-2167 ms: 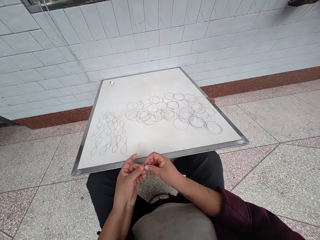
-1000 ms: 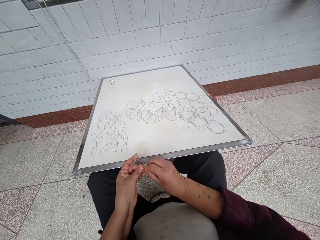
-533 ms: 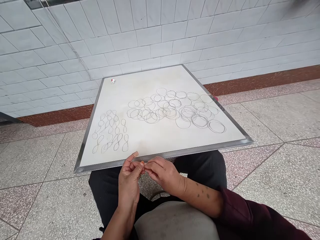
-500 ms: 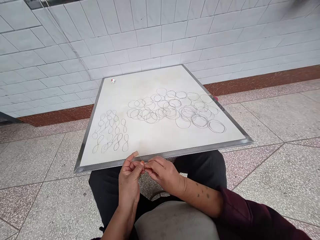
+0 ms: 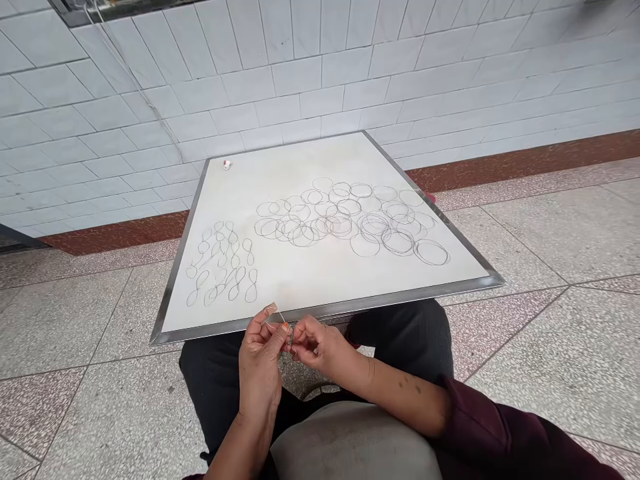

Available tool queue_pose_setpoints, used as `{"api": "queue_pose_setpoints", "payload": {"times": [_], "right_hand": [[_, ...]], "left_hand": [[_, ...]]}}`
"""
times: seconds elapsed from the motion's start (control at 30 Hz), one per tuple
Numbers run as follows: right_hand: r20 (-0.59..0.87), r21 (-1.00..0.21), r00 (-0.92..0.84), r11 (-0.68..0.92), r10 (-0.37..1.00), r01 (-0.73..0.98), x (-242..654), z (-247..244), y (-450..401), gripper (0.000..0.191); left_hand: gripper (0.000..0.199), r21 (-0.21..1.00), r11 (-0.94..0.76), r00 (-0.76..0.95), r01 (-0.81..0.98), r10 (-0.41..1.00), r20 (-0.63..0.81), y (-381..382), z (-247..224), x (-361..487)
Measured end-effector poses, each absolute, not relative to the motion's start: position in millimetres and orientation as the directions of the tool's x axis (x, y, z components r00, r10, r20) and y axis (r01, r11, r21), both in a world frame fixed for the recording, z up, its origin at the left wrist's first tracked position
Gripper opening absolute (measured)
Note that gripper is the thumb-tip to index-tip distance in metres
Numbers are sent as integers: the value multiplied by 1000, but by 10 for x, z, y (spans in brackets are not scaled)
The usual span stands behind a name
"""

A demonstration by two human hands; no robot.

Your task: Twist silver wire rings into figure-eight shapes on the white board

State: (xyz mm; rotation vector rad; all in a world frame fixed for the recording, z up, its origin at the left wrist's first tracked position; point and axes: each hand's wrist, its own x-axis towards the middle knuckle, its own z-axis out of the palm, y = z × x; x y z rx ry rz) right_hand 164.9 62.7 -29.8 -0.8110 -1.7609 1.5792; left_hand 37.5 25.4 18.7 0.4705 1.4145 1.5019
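Observation:
Just off the table's near edge, my left hand (image 5: 263,357) pinches a thin wire loop (image 5: 281,312) between thumb and fingers. Part of the loop stands up past the raised, tape-wrapped index finger. My right hand (image 5: 323,347) is closed close beside it, its fingertips meeting the lower part of the wire by the left thumb. The exact twist of wire between the fingertips is too small to make out. Several figure-eight wire loops (image 5: 235,259) lie on the left of the table. Many round wire rings (image 5: 399,241), partly overlapping, spread across its middle and right.
The white table (image 5: 310,287) has a grey metal rim and stands against a white tiled wall (image 5: 295,87). A small white and red item (image 5: 227,165) sits near its far left corner. My knees are under the near edge; speckled floor (image 5: 500,333) surrounds the table.
My right hand has turned slightly, and its fingers have lifted and curled beside the left fingertips. More of the wire loop shows above the left hand, which stays nearly in place.

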Motion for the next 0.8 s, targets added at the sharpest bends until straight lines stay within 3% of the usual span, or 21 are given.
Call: {"api": "queue_pose_setpoints", "payload": {"times": [0.13, 0.33, 0.53, 0.6, 0.67, 0.8], "right_hand": [[143, -953, -613, 275, 777, 127, 1669, -307, 617, 12], [156, -975, -666, 223, 729, 15, 1665, -319, 578, 9], [272, -887, -643, 446, 716, 121, 1696, -390, 576, 7], [222, -941, -630, 333, 744, 61, 1680, -391, 552, 5], [120, -993, -635, 106, 763, -60, 1648, -373, 516, 9], [-25, -925, -707, -285, 707, -252, 1582, -339, 467, 32]], "left_hand": [[53, 930, 136, -434, -342, 854, -285, 247, 175, 385], [49, 951, 129, -403, -280, 884, -239, 237, 160, 384], [46, 969, 89, -380, -231, 909, -174, 198, 109, 372], [47, 972, 80, -385, -222, 909, -162, 195, 111, 377], [50, 973, 79, -396, -216, 904, -162, 193, 138, 385], [55, 975, 92, -422, -201, 890, -171, 185, 217, 395]]}}
